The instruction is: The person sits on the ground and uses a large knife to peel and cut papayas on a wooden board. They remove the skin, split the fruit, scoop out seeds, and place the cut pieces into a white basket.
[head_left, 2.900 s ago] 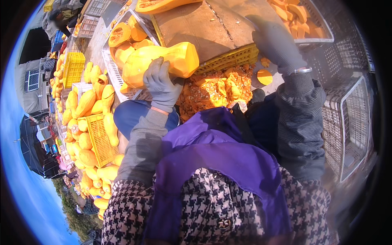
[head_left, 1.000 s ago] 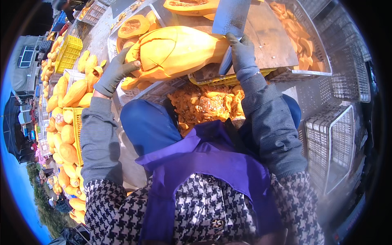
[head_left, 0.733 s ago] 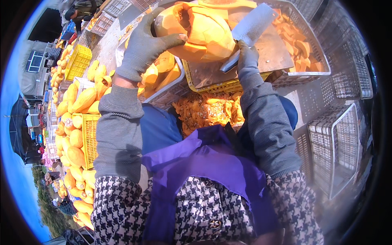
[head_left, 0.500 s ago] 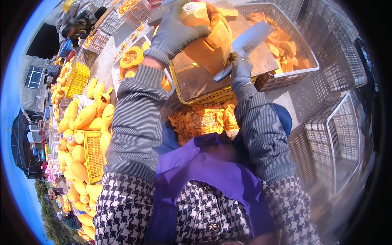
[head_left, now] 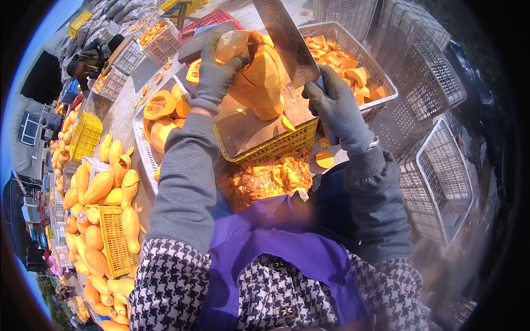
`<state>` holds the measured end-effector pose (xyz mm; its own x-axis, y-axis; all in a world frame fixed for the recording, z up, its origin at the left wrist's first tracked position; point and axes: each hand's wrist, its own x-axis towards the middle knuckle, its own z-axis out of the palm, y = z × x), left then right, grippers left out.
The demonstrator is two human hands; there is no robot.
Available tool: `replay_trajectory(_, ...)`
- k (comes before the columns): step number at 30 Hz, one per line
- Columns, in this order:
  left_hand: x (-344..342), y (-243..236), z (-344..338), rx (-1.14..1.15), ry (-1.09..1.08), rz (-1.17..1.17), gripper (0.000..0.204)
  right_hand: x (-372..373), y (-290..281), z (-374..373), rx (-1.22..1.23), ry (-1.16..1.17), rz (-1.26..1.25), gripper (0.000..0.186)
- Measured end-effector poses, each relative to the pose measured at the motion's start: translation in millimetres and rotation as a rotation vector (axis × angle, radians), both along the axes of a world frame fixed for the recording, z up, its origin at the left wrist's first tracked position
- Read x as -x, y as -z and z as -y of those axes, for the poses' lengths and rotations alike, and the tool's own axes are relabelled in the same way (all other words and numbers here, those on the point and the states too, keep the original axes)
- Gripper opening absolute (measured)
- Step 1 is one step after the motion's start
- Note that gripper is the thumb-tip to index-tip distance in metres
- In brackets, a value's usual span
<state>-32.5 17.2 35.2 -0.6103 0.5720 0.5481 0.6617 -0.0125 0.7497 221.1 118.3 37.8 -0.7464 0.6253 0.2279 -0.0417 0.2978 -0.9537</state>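
My left hand [head_left: 217,74], in a grey glove, grips the upper left side of a partly peeled orange pumpkin [head_left: 258,85] that has a dark hollow near its top. The pumpkin rests on a worn brown board [head_left: 237,128] laid over a yellow crate [head_left: 287,142]. In my right hand [head_left: 339,105], also gloved, is a cleaver [head_left: 287,41] held by its handle. Its broad blade is raised, pointing up and away just right of the pumpkin. A thin strip of peel [head_left: 287,123] lies at the board's front edge.
Pumpkin chunks fill a crate [head_left: 389,91] behind the board. Left stand a white crate [head_left: 142,138] of cut pumpkins and heaps of whole pumpkins [head_left: 99,187]. Scraps and seeds [head_left: 265,182] lie below the board. Empty-looking crates [head_left: 441,176] stand right; a person [head_left: 91,58] works far left.
The cleaver has swung from low across the pumpkin's right side to upright, and my right hand has moved lower and right. A slice of orange now shows on the ground beside the crate.
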Motion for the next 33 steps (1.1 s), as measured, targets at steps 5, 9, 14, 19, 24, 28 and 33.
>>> replay_trajectory(5,3.1,7.3,-1.8,0.048,-0.114,0.112,0.084,4.2,-37.5,-0.7,-0.194,-0.034,-0.019,0.02)
replay_trajectory(9,5.6,12.0,0.2,-0.043,0.006,0.035,0.084,11.4,-42.2,4.7,0.424,-0.13,-0.107,0.019)
replay_trajectory(14,9.1,15.3,-1.7,-0.24,0.139,0.072,0.04,21.1,-27.8,17.7,0.909,-0.213,-0.331,0.016)
replay_trajectory(19,22.4,18.1,-3.1,-0.107,0.161,0.079,0.06,18.2,-30.5,18.1,1.0,-0.319,-0.308,0.016)
replay_trajectory(24,25.1,14.9,1.0,-0.141,0.379,0.233,0.071,14.9,-51.1,17.0,0.869,-0.212,-0.159,0.017)
replay_trajectory(28,16.7,15.5,0.3,-0.225,0.309,0.189,0.052,23.8,-59.8,23.0,0.83,-0.2,-0.125,0.015)
replay_trajectory(33,10.1,23.3,-6.6,-0.33,0.311,0.232,0.038,52.2,-55.3,29.5,0.803,-0.14,-0.203,0.014)
